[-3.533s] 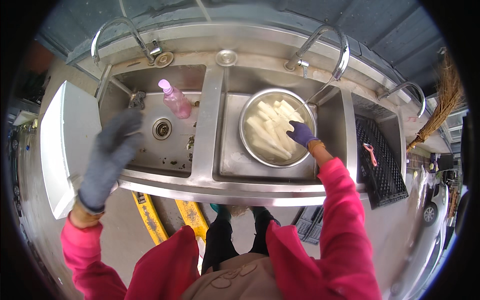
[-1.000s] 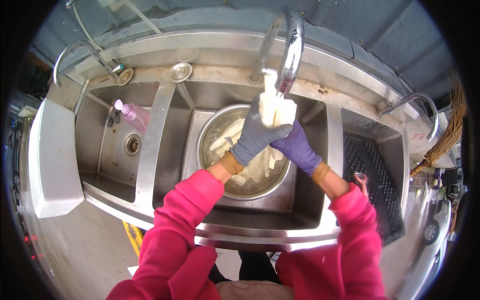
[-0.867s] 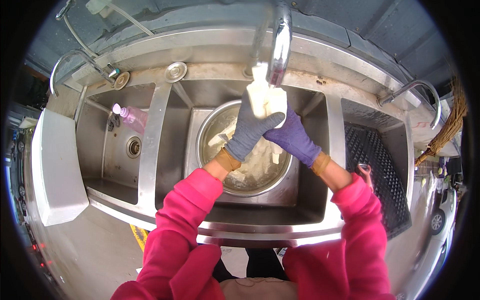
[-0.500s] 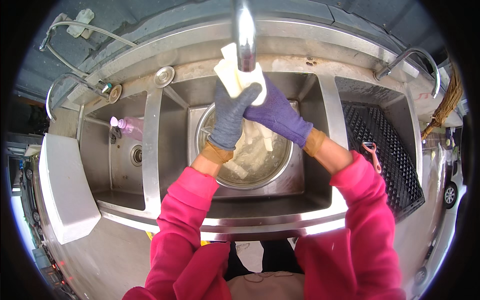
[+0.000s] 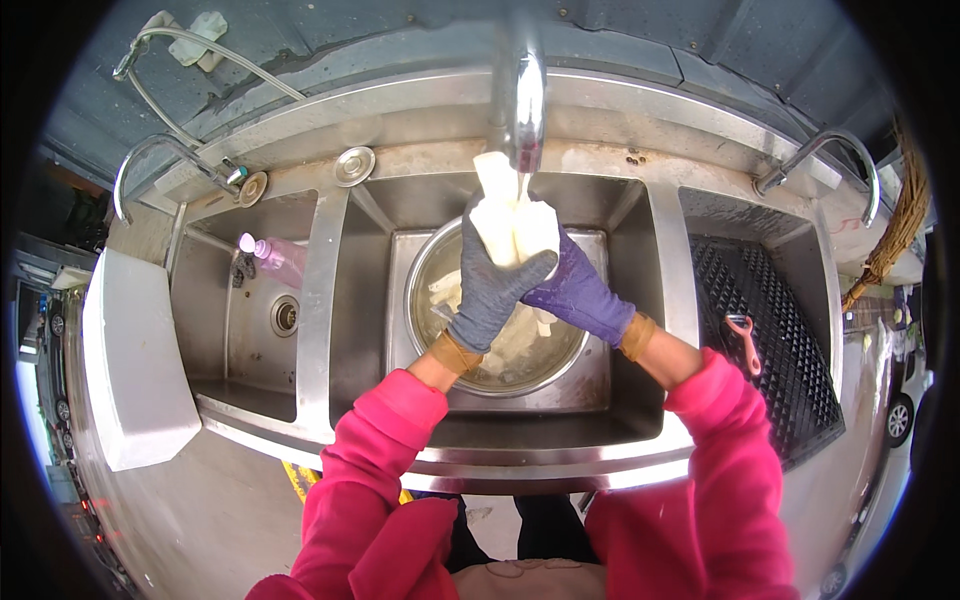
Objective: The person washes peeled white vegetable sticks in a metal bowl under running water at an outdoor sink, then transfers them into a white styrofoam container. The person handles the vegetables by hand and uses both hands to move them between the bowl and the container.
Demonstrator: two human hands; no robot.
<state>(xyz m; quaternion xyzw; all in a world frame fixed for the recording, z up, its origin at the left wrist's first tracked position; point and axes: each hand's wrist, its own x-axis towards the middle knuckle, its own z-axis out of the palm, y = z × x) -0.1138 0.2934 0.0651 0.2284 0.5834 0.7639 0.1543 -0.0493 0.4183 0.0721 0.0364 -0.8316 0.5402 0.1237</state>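
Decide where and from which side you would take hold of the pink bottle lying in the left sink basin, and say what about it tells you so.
Grip the pink bottle around its body, coming down from above. It lies tilted in the far part of the left basin, cap toward the far-left corner, with basin walls close behind it, so only the top is open. The body is its widest part.

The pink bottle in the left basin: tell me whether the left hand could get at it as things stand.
Probably not right away. The left hand is wrapped around the white peeled pieces under the tap, together with the right hand. The path to the pink bottle looks open, once it lets go.
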